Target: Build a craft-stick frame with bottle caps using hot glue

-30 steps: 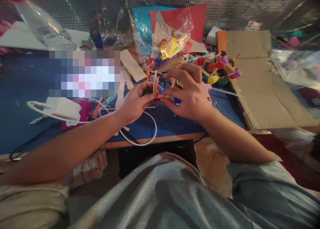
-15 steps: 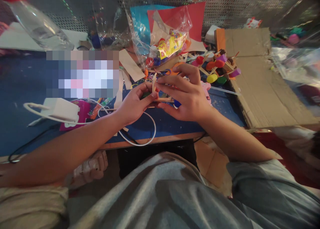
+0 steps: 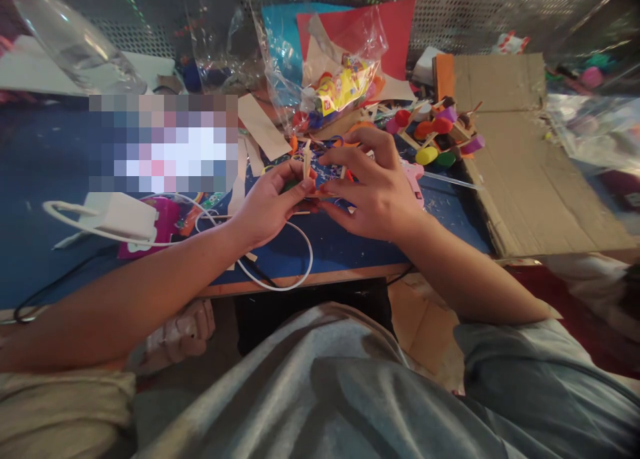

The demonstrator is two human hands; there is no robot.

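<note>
My left hand [image 3: 265,209] is closed, thumb over fingers, around a small wooden stick frame [image 3: 307,160]. One pale stick of it stands upright above the thumb, and something green shows partly behind the fingers. From the other side, my right hand [image 3: 377,192] pinches the frame's low edge between thumb and a finger, while its upper fingers arch over it, apart. Much of the frame is hidden by both hands. Behind the right hand lies a pink toy-like piece [image 3: 414,182]. Wooden sticks with coloured bottle caps [image 3: 427,155] sit to its right.
A cardboard sheet [image 3: 540,179] covers the right side of the blue table [image 3: 280,259]. To the left are a white charger [image 3: 117,215] with its looping cable, a blurred-out patch and a leaning bottle [image 3: 75,45]. Plastic bags, a yellow packet [image 3: 345,89] and red paper [image 3: 395,39] stand behind.
The wooden frame has turned slightly, so its raised stick stands more upright. My right hand's fingers have shifted a little on the frame; my left hand keeps its grip.
</note>
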